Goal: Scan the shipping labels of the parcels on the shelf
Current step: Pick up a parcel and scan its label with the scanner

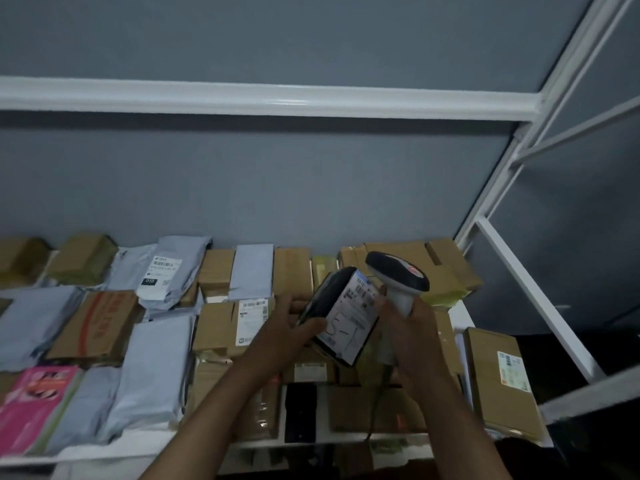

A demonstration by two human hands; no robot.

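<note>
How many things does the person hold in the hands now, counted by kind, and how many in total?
Black parcel with white shipping label: 1, held by the left hand
Barcode scanner: 1, gripped by the right hand
Total: 2

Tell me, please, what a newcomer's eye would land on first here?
First the black parcel, tilted up at centre in the left hand, its white label facing the handheld scanner gripped by the right hand. Then the pink package at the shelf's front left.
</note>
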